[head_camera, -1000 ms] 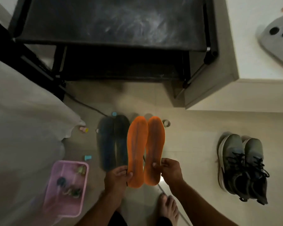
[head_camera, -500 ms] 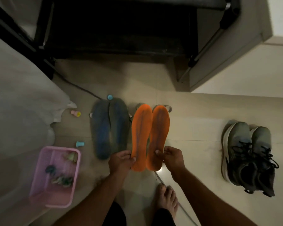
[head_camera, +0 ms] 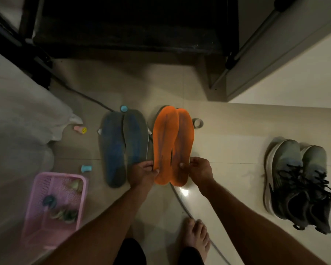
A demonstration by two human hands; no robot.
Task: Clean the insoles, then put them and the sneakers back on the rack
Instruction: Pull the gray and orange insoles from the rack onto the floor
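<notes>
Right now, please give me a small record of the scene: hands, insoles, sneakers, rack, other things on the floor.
left hand: pinches left orange insole near heel
right hand: pinches right orange insole near heel
blue insoles: side by side on floor, left of orange pair
sneakers: on floor, far right, not on rack
rack: dark, beyond the insoles
pink basket: lower left, small items inside

A pale tiled floor [head_camera: 227,131] is being occupied by a pair of blue insoles [head_camera: 122,146] laid side by side, grey sneakers [head_camera: 298,184] well apart to the right, a pink basket [head_camera: 36,217], small caps [head_camera: 124,108] and a tape roll [head_camera: 197,123].
</notes>
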